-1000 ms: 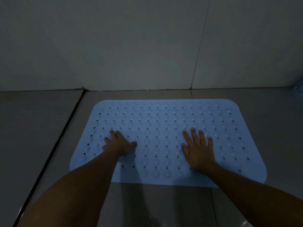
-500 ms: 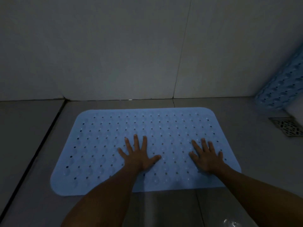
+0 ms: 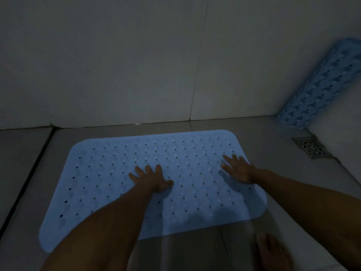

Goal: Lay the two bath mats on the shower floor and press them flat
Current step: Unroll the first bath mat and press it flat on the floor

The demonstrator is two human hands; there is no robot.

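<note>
Blue perforated rubber mat (image 3: 109, 178) flat; our left hand (image 3: 154, 179) and right hand (image 3: 239, 169) press it, fingers spread. Second mat (image 3: 320, 85) leans on wall.

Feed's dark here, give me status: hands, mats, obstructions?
Left hand and right hand flat on floor mat. Second mat leaning on right wall. Nothing blocking.
</note>
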